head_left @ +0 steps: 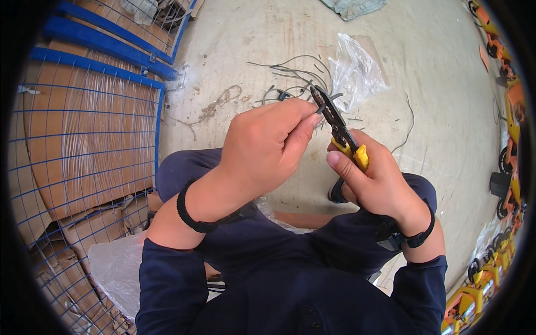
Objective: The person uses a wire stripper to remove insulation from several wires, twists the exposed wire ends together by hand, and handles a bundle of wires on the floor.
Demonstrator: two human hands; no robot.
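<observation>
Floor: I look down on pale concrete (pixel 446 84), scuffed and streaked with brownish stains.
Left side: a blue wire-mesh cage (pixel 160 125) stands there, with brown cardboard (pixel 47 128) behind its grid, partly under wrinkled, glossy clear film.
Right side: I see a row of yellow and orange machines (pixel 514 106) with black round parts, bent along the rim of my view.
Left hand: the fingers are curled in, thumb and forefinger pinching a short dark cable (pixel 320 109).
Right hand: the hand (pixel 375 174) is closed around the handles of the wire-stripping pliers (pixel 334 117).
Cable: it lies between the left hand's (pixel 265 139) fingertips and the pliers' jaws, touching the tool; I cannot tell how deep it sits.
Pliers: flat black metal with notches and holes, slim nose pointing up and away, smooth yellow grips.
Beyond the hands: thin dark wires (pixel 301 71) lie in loose loops with short straight offcuts, just beside a crumpled, translucent plastic sheet (pixel 360 72).
Wrists: I see black bands, the left one (pixel 187 209) ridged at its edge.
</observation>
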